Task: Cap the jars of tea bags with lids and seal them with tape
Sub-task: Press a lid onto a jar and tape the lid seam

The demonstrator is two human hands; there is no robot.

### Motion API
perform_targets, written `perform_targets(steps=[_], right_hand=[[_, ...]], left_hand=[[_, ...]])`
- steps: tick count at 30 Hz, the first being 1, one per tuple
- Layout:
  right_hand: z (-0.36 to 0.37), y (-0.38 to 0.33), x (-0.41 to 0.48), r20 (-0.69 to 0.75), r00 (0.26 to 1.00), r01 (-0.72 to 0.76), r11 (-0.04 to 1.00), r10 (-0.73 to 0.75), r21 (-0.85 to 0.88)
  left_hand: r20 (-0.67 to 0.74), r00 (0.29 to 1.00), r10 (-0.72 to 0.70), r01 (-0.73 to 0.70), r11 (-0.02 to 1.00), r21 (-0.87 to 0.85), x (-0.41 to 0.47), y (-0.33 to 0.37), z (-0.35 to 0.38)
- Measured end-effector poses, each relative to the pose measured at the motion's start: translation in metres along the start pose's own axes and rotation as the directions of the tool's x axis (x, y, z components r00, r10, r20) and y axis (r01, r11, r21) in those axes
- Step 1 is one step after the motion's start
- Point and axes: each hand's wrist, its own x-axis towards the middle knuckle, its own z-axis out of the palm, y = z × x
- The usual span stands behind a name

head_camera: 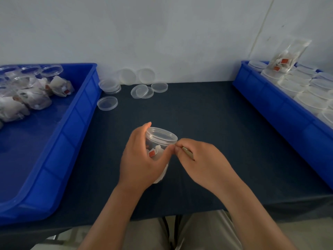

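The jar [158, 147] lies tilted inside the left hand [142, 159], over the near middle of the dark table [216, 120], with the right hand [203, 159] just beside its rim. It is clear plastic, closed by a clear lid [162, 135], and a red-tagged tea bag [152, 153] shows through. The left fingers and thumb curl round its wall. The right fingertips pinch a pale strip [188, 152] at the lid's edge; whether it is tape I cannot tell. Loose lids [107, 103] lie at the table's far left.
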Motion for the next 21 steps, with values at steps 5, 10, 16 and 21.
perform_targets(steps=[5,10,16,21], right_hand=[[-0.001,0.006,0.001,0.034,0.999,0.005,0.999,-0.007,0.052],[-0.006,0.015,0.002,0.085,0.994,0.058,0.992,-0.068,0.114],[-0.015,0.028,0.004,0.089,0.994,0.048,0.996,-0.055,0.079],[-0.017,0.042,0.013,0.074,0.997,0.007,0.998,-0.012,0.064]], left_hand=[[0.030,0.997,-0.072,0.074,0.993,-0.092,0.007,-0.002,-0.001],[0.040,0.995,-0.092,0.098,0.974,-0.203,0.011,-0.012,-0.003],[0.067,0.989,-0.134,0.148,0.939,-0.310,0.017,-0.021,-0.009],[0.139,0.985,-0.101,0.147,0.916,-0.374,0.025,-0.026,-0.014]])
